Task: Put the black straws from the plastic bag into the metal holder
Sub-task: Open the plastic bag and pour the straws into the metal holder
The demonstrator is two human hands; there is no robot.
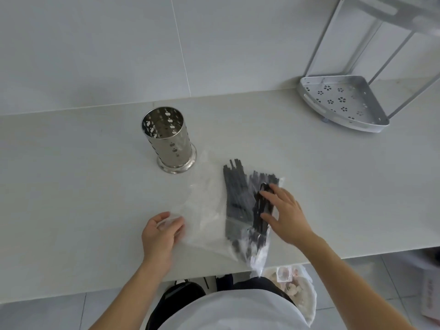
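A clear plastic bag (204,210) lies flat on the pale counter (71,198), with a fan of black straws (238,194) inside it and a few tips poking out at the far end. My left hand (159,234) pinches the bag's left edge. My right hand (285,213) rests on the right side of the straws, fingers curled around a small bunch. The perforated metal holder (166,136) stands upright and empty, just beyond the bag to the left.
A silver corner shelf rack (342,103) with flower-shaped holes stands at the counter's far right. A tiled wall rises behind the counter. Below the front edge I see a dark bag (181,296) and a white plastic bag (295,284) on the floor.
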